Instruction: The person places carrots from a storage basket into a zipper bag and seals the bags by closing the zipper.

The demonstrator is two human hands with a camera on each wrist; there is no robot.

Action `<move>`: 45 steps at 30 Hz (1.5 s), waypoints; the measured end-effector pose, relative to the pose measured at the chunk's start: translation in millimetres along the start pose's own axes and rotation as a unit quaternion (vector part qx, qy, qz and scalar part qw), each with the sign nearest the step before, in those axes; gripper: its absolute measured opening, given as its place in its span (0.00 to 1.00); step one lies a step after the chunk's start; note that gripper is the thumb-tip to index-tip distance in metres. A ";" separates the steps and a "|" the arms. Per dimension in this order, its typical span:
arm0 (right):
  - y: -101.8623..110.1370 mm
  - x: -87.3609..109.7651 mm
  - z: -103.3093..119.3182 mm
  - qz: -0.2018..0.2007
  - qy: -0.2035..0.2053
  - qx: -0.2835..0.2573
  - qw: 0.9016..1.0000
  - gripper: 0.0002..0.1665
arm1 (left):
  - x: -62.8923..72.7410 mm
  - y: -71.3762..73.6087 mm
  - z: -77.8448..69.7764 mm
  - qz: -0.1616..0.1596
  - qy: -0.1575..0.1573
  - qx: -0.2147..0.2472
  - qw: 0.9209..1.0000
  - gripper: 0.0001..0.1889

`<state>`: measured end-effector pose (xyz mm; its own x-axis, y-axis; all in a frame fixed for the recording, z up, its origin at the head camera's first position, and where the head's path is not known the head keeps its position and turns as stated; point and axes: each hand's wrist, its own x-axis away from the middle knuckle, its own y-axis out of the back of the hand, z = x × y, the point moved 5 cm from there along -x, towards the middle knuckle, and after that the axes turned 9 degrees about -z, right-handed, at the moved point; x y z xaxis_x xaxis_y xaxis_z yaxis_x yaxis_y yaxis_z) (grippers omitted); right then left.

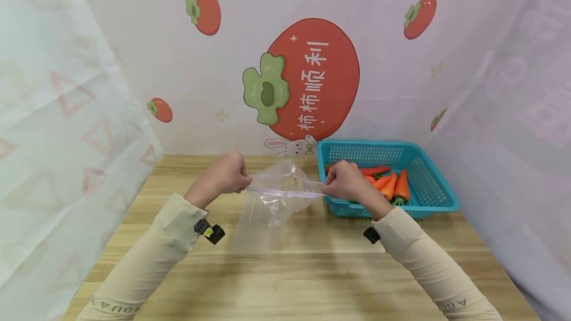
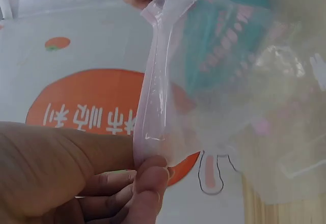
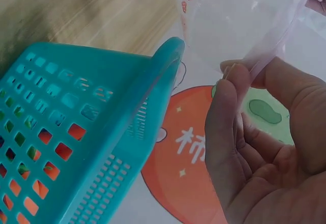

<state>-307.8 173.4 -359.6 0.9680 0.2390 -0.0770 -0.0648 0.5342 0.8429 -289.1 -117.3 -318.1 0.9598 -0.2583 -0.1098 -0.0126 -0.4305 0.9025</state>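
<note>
A clear plastic zip bag (image 1: 267, 212) with a pinkish-white closure strip hangs between both hands above the table. My left hand (image 1: 227, 175) pinches one top corner between thumb and fingers, which the left wrist view shows close up at the fingertips (image 2: 153, 175). At the opposite corner my right hand (image 1: 345, 181) pinches the bag's edge, in front of the near left part of a blue basket (image 1: 428, 208). Its thumb and index finger grip the film in the right wrist view. The bag's top edge is stretched between the hands, and nothing is visible inside the bag.
Several orange carrots (image 1: 402, 186) and red peppers (image 1: 374, 170) lie in the basket at the back right. A wooden table (image 1: 285, 281) runs beneath, with a printed fabric backdrop (image 1: 383, 103) behind and fabric at both sides.
</note>
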 end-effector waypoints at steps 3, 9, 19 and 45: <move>1.1 0.5 -1.4 -0.002 0.010 -0.013 1.000 0.07 | 0.7 -2.2 -12.5 -0.003 -0.014 0.022 1.000 0.20; 13.1 3.6 -7.1 0.014 0.039 -0.039 0.998 0.11 | -2.4 -7.3 -32.8 -0.016 -0.024 0.054 0.998 0.20; 48.0 9.6 -23.9 0.033 0.079 0.029 0.996 0.16 | -3.3 -15.2 -35.2 -0.021 -0.022 0.058 0.998 0.19; 15.5 -1.5 -89.8 0.141 0.148 0.257 0.944 0.30 | -3.8 -29.8 -40.4 0.006 -0.032 0.082 0.996 0.20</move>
<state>-332.1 254.2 -394.2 0.8148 0.5695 0.1087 -0.1105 -0.0315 0.9934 -281.1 -68.5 -327.7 0.9393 -0.3175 -0.1300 -0.0756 -0.5611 0.8243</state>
